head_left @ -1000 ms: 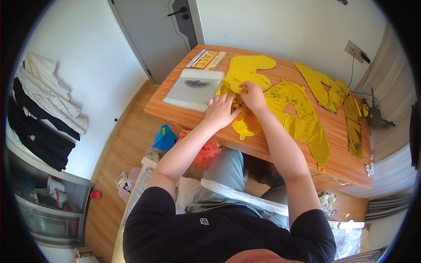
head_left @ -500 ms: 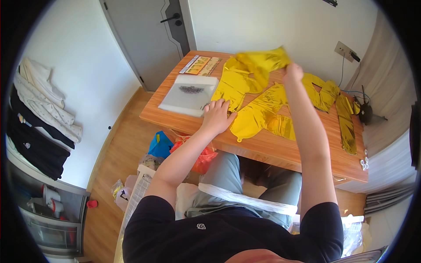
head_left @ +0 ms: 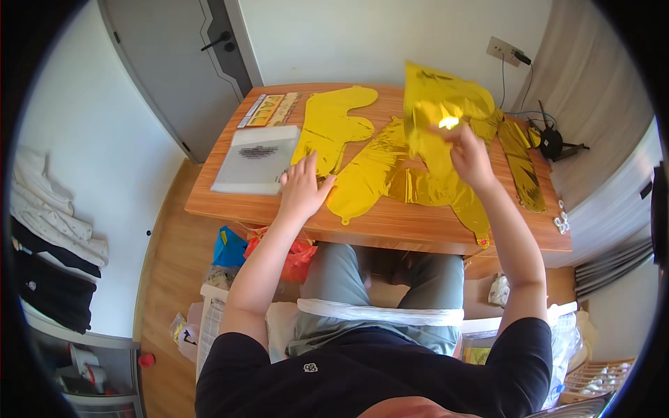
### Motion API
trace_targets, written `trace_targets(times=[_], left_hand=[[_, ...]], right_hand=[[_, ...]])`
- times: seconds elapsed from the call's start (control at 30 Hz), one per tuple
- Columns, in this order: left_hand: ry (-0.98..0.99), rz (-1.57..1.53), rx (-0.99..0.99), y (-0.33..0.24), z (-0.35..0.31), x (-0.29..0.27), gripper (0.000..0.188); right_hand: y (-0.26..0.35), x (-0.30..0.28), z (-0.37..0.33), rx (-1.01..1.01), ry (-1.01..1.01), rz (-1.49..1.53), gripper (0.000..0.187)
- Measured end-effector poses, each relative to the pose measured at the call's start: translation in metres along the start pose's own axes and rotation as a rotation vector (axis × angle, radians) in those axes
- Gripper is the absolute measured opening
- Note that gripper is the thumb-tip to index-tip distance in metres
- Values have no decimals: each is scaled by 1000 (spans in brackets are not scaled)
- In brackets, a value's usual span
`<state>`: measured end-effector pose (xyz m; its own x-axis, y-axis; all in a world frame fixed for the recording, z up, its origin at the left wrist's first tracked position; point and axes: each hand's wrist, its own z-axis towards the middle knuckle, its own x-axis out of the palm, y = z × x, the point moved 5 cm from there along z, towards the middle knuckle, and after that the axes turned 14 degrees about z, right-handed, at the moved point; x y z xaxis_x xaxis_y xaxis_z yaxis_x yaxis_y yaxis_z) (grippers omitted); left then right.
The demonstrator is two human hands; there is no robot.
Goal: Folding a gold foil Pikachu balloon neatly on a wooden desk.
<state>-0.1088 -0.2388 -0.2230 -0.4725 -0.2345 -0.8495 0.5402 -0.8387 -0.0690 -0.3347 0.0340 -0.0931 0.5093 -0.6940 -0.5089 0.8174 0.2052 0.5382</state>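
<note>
My left hand (head_left: pixel 304 187) lies with fingers spread over the lower end of a flat gold foil balloon (head_left: pixel 329 118) on the desk. Pinched in my right hand (head_left: pixel 471 157) is another gold foil sheet, seemingly a flat balloon (head_left: pixel 446 87), held up off the desk and catching bright light. Beneath and beside it spreads a further flat gold foil balloon (head_left: pixel 362 187), partly covered by the raised one. A narrow gold foil piece (head_left: pixel 521 167) lies to the right. Left of my left hand is a clear plastic sleeve (head_left: pixel 254 171) with dark print.
Printed cards (head_left: pixel 266 111) lie at the wooden desk's (head_left: pixel 230 205) far left. A black router-like device (head_left: pixel 554 144) with cables and several small white rings (head_left: pixel 562 221) sit at the right. Red (head_left: pixel 293 256) and blue bags (head_left: pixel 228 247) stand below the front edge.
My right hand has drawn the raised foil to the right and nearer, uncovering the left balloon. My left hand stays on that balloon's lower end. The whole view has shifted.
</note>
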Motion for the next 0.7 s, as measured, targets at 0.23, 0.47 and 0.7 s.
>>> trace_targets(times=[0.23, 0.47, 0.7], left_hand=[[48, -156, 317, -29, -11, -29, 73], [208, -258, 397, -63, -33, -28, 75], [226, -380, 416, -63, -32, -26, 76]], right_hand=[[-7, 24, -113, 74, 305, 56, 45], [7, 13, -130, 253, 450, 4, 47], [6, 18, -131, 75, 590, 41, 44]])
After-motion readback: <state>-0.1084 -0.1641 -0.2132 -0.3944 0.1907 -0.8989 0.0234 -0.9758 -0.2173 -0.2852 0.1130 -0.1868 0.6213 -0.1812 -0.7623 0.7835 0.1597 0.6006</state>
